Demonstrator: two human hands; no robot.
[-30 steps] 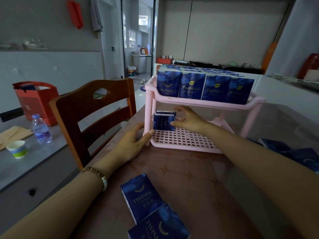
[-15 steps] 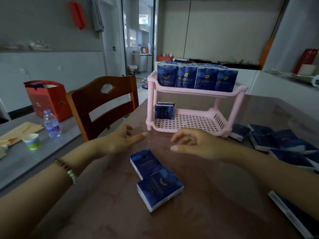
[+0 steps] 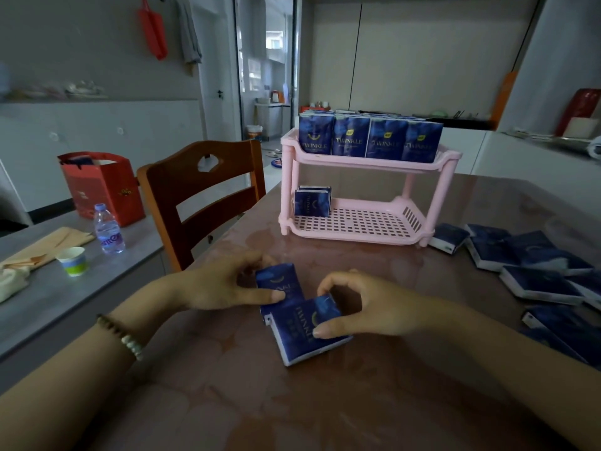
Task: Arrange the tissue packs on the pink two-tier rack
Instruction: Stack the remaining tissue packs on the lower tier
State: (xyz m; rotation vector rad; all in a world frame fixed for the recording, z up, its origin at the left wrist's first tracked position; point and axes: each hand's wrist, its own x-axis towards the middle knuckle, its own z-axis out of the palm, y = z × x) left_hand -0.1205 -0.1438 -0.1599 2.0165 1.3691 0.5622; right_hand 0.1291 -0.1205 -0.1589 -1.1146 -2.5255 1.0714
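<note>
Hands (image 3: 224, 284) (image 3: 367, 307) now gripping packs (image 3: 302, 333), far pack (image 3: 276, 278) overlapped

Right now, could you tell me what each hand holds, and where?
Left hand pinches the far pack by its left side; right hand, the near pack by its right side.

The glossy brown desk (image 3: 227, 402) carries a pink rack (image 3: 353, 238) at the back, two tissue packs (image 3: 304, 332) in front, and loose packs (image 3: 536, 283) at the right.
</note>
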